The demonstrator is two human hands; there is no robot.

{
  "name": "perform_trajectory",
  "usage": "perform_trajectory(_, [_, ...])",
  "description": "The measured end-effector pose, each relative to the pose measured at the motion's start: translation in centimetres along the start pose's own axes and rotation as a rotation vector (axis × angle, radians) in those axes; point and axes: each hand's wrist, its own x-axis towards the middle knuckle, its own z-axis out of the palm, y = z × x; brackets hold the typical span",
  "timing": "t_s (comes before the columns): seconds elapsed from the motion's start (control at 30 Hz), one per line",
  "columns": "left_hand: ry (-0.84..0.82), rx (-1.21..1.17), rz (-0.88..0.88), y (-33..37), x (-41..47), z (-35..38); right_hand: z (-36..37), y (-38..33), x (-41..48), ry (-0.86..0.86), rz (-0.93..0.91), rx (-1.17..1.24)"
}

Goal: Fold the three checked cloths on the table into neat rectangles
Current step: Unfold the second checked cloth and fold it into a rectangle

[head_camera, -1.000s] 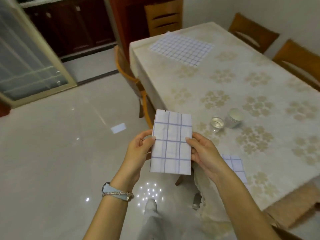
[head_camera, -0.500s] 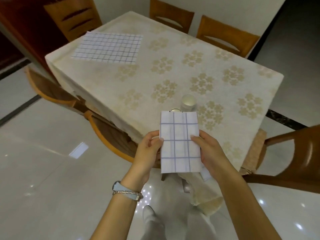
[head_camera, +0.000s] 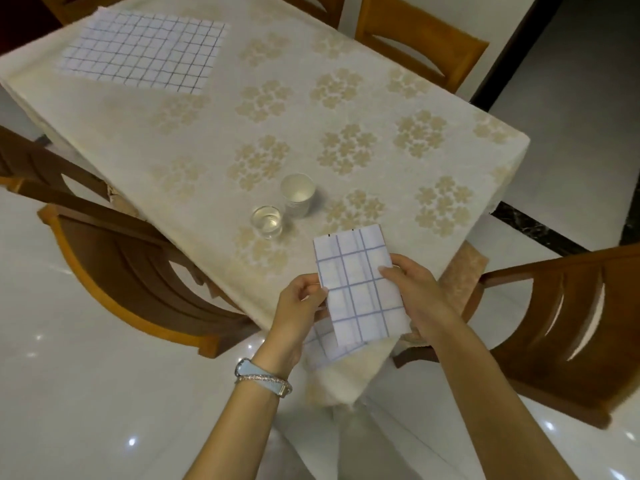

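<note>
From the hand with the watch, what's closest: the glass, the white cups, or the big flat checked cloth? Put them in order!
From the left hand, gripping the folded cloth:
1. Glass, just beyond the hand, on the near side.
2. White cups, behind the glass, slightly right.
3. Flat checked cloth, at the far left corner of the table.

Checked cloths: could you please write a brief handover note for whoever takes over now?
Left hand and right hand pinch the folded white blue-checked cloth by its side edges, above the near corner of the cream-clothed table.
A second folded checked cloth lies beneath it.
The third checked cloth lies spread flat at the far left corner.
Remaining: set this one down, fold the third.
</note>
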Motion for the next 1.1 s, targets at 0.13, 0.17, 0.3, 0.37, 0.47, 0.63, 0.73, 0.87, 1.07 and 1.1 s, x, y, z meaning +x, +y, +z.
perform_trajectory(0.13, [0.095,-0.028,-0.056,-2.3,1.7,3.4,-3.1,0.6,3.6,-0.065,-0.015,-0.085])
perform_trajectory(0.17, [0.109,-0.034,-0.064,-2.7,2.1,4.2,-3.7,0.7,4.4,-0.079,-0.021,-0.107])
perform_trajectory(0.3, [0.167,-0.010,-0.096,-4.2,3.9,6.0,-4.9,1.4,7.4,-0.116,-0.003,-0.165])
perform_trajectory(0.37, [0.206,0.019,-0.099,-4.8,4.9,6.5,-5.2,2.0,8.5,-0.127,0.003,-0.199])
perform_trajectory(0.47, [0.267,0.075,-0.110,-5.8,6.2,7.0,-5.4,3.4,9.7,-0.127,0.042,-0.227])
perform_trajectory(0.63, [0.342,0.214,-0.091,-7.4,8.0,7.1,-5.4,5.6,11.5,-0.111,0.055,-0.339])
perform_trajectory(0.73, [0.372,0.283,-0.077,-8.0,8.6,7.6,-5.6,6.0,12.3,-0.106,0.004,-0.414])
perform_trajectory(0.87, [0.410,0.339,-0.067,-8.5,8.6,8.0,-5.6,6.0,13.0,-0.134,-0.053,-0.469])
perform_trajectory(1.07, [0.467,0.438,-0.028,-8.6,8.5,8.2,-5.4,5.9,13.8,-0.181,-0.098,-0.488])
perform_trajectory(1.1, [0.471,0.441,-0.025,-8.6,8.5,8.1,-5.4,5.8,13.9,-0.191,-0.102,-0.482])
